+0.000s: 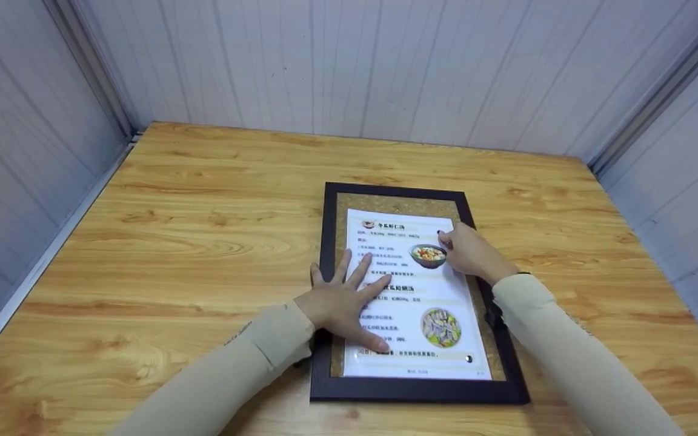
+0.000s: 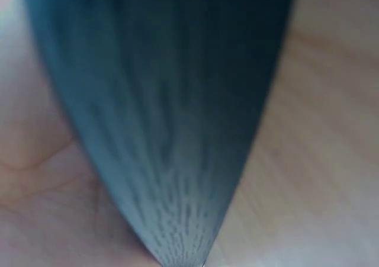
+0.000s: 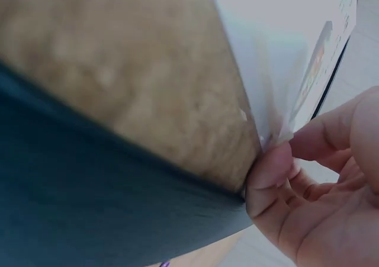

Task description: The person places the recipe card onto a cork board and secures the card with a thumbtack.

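Note:
A printed recipe sheet [image 1: 406, 290] with two food pictures lies on a cork board [image 1: 400, 203] in a black frame [image 1: 420, 390]. The left hand [image 1: 343, 303] lies spread over the sheet's left side, its fingers fanned out and its wrist across the frame's left edge. At the upper right of the sheet, the right hand [image 1: 469, 249] has its thumb and forefinger together; the right wrist view shows the fingertips [image 3: 273, 163] pinching the sheet's edge. A small dark object [image 1: 442, 235] shows beside that thumb. Near the lower right corner sits a black pushpin [image 1: 469, 358].
The frame lies on a wood-grain table [image 1: 216, 242], right of its middle. Pale panel walls [image 1: 349, 66] rise behind it and on both sides. Dark wrist straps [image 1: 494, 312] show at the sleeves, the right one over the frame's right edge.

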The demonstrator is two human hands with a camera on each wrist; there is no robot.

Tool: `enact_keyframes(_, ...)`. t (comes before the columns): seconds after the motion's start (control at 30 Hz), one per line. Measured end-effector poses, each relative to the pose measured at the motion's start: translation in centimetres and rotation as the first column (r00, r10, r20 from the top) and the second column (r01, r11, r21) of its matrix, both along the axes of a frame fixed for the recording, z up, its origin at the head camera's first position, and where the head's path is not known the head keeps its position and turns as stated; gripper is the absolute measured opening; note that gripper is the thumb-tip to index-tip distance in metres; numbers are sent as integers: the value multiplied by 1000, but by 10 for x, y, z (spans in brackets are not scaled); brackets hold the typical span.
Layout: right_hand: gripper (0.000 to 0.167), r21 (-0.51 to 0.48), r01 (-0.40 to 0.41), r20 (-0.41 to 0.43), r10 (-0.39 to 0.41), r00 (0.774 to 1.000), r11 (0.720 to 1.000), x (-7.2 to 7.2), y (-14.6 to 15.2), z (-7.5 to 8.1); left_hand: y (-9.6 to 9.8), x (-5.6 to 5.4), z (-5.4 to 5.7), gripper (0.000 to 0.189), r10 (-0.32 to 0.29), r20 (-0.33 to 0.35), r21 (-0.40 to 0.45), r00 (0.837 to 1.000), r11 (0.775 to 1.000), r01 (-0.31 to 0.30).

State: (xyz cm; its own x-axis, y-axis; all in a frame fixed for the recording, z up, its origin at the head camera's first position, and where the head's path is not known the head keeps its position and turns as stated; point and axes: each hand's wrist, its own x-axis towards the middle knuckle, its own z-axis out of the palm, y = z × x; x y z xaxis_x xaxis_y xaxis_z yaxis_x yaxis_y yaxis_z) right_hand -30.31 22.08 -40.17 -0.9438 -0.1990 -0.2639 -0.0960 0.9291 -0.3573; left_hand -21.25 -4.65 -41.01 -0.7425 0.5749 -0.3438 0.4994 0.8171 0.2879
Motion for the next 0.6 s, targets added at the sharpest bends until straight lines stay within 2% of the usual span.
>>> enact_keyframes(0.1,45,79,-58,-65,64,996,995,5,-3,-2,0,-1,0,118,4,5,2,1000,1000,-4)
enact_keyframes(0.2,45,146,-131,-130,150,980,981,7,-4,-4,-1,-2,-1,117,7,5,-1,1000,1000,-7)
enact_keyframes(0.27,50,166,-156,-160,183,970,974,8,-3,-5,-1,-3,-1,117,7,3,-1,1000,1000,-7)
enact_keyframes(0.37,60,159,-179,-161,204,966,971,9,-1,-6,-2,-4,-1,117,1,-2,1,1000,1000,-1)
enact_keyframes(0.5,76,79,-115,-81,121,989,990,8,3,-6,-2,-5,-2,116,-8,-4,10,1000,1000,8)
enact_keyframes(0.6,76,14,-46,-48,47,998,999,4,6,-5,1,-7,0,116,-12,-7,11,1000,1000,13)
